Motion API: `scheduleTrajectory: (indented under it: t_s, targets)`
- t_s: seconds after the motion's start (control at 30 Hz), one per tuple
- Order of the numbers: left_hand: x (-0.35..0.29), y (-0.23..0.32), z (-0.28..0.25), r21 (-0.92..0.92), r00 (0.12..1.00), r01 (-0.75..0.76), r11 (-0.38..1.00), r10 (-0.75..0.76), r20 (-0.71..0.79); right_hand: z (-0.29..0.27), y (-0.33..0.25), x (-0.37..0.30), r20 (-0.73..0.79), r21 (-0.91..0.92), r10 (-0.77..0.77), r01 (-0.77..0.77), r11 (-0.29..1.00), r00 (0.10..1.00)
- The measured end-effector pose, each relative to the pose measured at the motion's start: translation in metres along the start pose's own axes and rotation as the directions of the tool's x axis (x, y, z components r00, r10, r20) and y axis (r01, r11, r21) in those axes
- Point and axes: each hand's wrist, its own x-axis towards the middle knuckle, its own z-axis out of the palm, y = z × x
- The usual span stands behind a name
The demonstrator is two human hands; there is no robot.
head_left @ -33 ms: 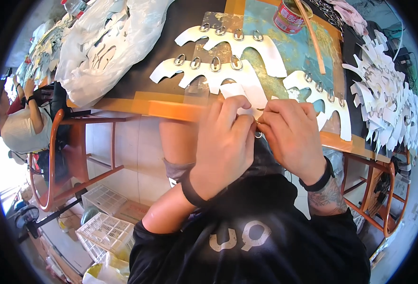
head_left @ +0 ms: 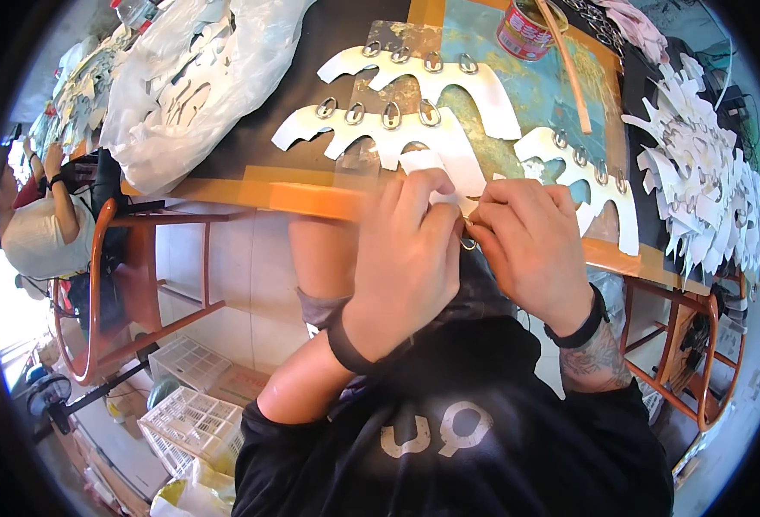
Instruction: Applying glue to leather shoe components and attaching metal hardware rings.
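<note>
While both my hands meet at the table edge, they pinch one small white cut-out piece with a metal ring.

My left hand (head_left: 410, 258) has its fingers closed together on the white piece (head_left: 423, 164), a thin flat sheet with a curved edge, just over the orange table edge (head_left: 311, 200). My right hand (head_left: 530, 246) has fingertips pressed on the small metal ring (head_left: 468, 244), which sits between the two hands. Just behind lie flat white scalloped pieces (head_left: 414, 129) with rows of oval metal rings, on a worn teal and dark tabletop. A ragged heap of white cut-outs (head_left: 707, 181) is at the right, a crinkled clear plastic bag (head_left: 199, 77) at the left, a red tin can (head_left: 524, 30) far back.
</note>
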Motion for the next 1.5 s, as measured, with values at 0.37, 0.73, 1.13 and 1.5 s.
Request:
scheduleTrajectory:
  t_s: [0.37, 0.73, 1.13, 1.5]
  targets:
    - [0.015, -0.016, -0.007, -0.05, 0.973, -0.062, 0.997, 0.071, 0.219, -0.01, -0.004, 0.012, 0.04, 0.057, 0.025, -0.028, 0.998, 0.999]
    - [-0.003, 0.009, -0.006, 0.074, 0.999, 0.02, 0.997, -0.024, 0.048, -0.003, 0.002, 0.014, 0.003, 0.123, 0.073, -0.072, 0.99, 0.997]
    - [-0.015, 0.022, 0.013, 0.085, 0.987, 0.111, 0.99, -0.099, -0.13, 0.002, 0.007, 0.011, 0.011, 0.247, 0.15, -0.148, 0.958, 0.989]
    - [-0.015, 0.019, 0.013, 0.083, 0.987, 0.134, 0.987, -0.125, -0.105, 0.002, 0.01, 0.008, 0.024, 0.291, 0.148, -0.148, 0.945, 0.989]
